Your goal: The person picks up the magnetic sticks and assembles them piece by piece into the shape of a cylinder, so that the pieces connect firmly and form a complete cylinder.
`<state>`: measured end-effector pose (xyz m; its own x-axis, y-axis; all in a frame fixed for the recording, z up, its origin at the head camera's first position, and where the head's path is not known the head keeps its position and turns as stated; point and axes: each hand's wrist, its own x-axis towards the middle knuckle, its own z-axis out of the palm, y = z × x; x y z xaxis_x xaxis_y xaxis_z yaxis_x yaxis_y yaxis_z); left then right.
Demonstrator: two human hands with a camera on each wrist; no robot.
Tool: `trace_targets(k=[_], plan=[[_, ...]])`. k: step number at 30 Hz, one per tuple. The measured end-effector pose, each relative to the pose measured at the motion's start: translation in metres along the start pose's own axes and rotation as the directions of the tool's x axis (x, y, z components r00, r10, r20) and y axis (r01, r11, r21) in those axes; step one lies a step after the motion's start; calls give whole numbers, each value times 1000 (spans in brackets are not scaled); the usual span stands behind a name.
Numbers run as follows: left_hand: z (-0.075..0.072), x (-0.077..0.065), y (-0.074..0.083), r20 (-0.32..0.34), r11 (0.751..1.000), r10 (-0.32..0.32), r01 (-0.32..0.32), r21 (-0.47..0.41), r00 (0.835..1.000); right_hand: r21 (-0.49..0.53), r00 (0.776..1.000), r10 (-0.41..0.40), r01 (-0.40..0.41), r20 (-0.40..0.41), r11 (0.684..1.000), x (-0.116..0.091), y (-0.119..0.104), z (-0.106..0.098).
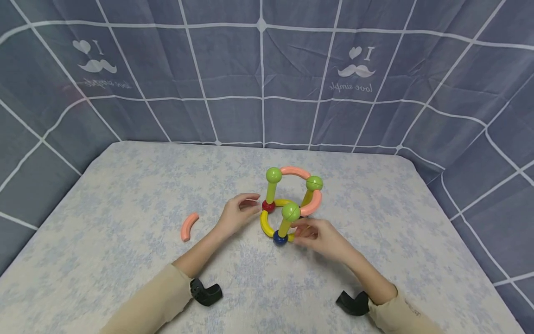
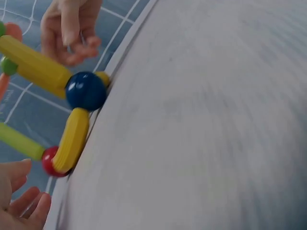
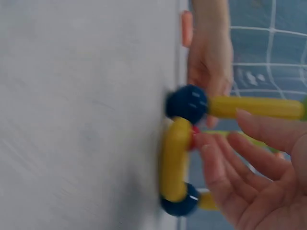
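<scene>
A magnetic stick-and-ball frame stands on the table. Its base has yellow curved sticks [image 1: 266, 224], a red ball [image 1: 269, 206] and blue balls [image 3: 187, 104]. Upright sticks [image 1: 271, 192] carry green balls [image 1: 273, 175], and pink curved sticks [image 1: 295, 171] join these along the top. On the frame's left side, my left hand [image 1: 238, 215] is beside the red ball with its fingers loosely bent, holding nothing. My right hand [image 1: 322, 237] is at the near right side, close to the front upright stick. In the right wrist view its fingers [image 3: 213, 167] are spread apart, pinching nothing; whether they touch the frame is unclear.
One loose pink curved stick [image 1: 189, 227] lies on the table left of my left hand. A pale patterned cloth covers the table [image 1: 137, 195]. Behind and at the sides hangs a blue-grey curtain [image 1: 233, 69] with white lines. Black wrist devices [image 1: 206, 293] sit at both cuffs.
</scene>
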<state>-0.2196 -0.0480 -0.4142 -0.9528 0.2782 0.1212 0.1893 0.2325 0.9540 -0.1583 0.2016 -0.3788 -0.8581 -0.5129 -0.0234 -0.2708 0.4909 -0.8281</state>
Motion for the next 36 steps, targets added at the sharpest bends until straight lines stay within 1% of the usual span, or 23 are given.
trace_targets(k=[2, 5, 6, 7, 9, 12, 14, 16, 18, 19, 22, 24, 26, 28, 33, 35, 36], plan=[[-12, -3, -7, -24, 999, 16, -15, 28, 1000, 1, 998, -32, 32, 58, 999, -6, -5, -12], [-34, -12, -6, -70, 994, 49, -41, 105, 996, 40, 983, -108, 103, 146, 994, -16, -15, -31], [-42, -15, -6, -90, 990, 57, -45, 137, 994, 61, 978, -138, 130, 156, 990, -19, -18, -37], [-50, -18, -6, -111, 985, 63, -44, 167, 992, 75, 975, -168, 159, 147, 984, -21, -21, -43], [-65, -26, -8, -150, 974, 67, -33, 223, 986, 88, 972, -221, 214, 81, 973, -23, -26, -54], [-83, -38, -15, -205, 957, 38, 24, 289, 978, 68, 958, -271, 278, -93, 958, -22, -30, -65], [-93, -45, -20, -229, 949, 0, 73, 308, 973, 39, 933, -284, 299, -219, 953, -18, -32, -69], [-100, -52, -23, -238, 938, -40, 119, 327, 970, 23, 907, -276, 299, -319, 954, -12, -32, -71], [-104, -58, -25, -234, 924, -71, 152, 351, 970, 5, 880, -265, 290, -393, 957, -5, -31, -71], [-105, -60, -25, -229, 915, -78, 160, 369, 970, -4, 872, -258, 282, -416, 959, -1, -30, -71], [-106, -64, -22, -205, 887, -94, 175, 428, 974, -22, 856, -245, 265, -455, 964, 8, -29, -70], [-105, -65, -19, -188, 872, -104, 181, 456, 977, -42, 851, -245, 256, -465, 966, 12, -31, -69], [-103, -65, -15, -175, 859, -125, 195, 474, 977, -56, 853, -237, 239, -466, 969, 15, -36, -68], [-102, -66, -12, -166, 849, -154, 217, 482, 974, -69, 861, -228, 222, -455, 973, 16, -41, -67], [-100, -67, -6, -159, 822, -207, 260, 507, 965, -76, 880, -224, 212, -418, 974, 19, -43, -66], [-99, -66, -3, -157, 821, -215, 265, 506, 964, -76, 883, -227, 216, -411, 974, 20, -41, -66], [-98, -66, -2, -154, 825, -223, 271, 497, 962, -76, 884, -226, 214, -409, 974, 19, -45, -66]])
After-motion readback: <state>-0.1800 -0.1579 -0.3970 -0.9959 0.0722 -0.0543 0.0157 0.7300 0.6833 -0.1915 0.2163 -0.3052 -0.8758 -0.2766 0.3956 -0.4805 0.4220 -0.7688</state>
